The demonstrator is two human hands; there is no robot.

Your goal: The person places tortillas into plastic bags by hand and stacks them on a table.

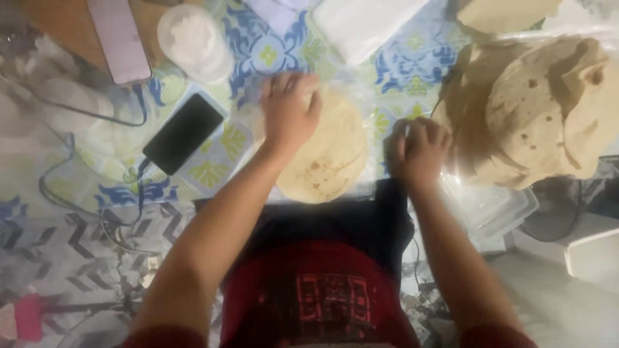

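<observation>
Standing at patterned blue counter [271, 51]: left hand [290, 113] spread flat on flatbread [329, 151], right hand [419, 151] curled at counter edge, grip unclear; flatbread stack [535, 109] crowds right, black phone [184, 133] left.

- The left hand [288, 111] lies flat on a flatbread [329, 154], which sits on the table [258, 51] right in front of the person.
- The right hand [418, 149] rests just right of that flatbread, at the table's near edge.
- A pile of flatbreads [535, 109] stands to the right of the right hand.
- A phone [182, 133] lies left of the flatbread, with a tub [193, 40] behind it.
- Another phone [120, 38] sits left of the tub.
</observation>
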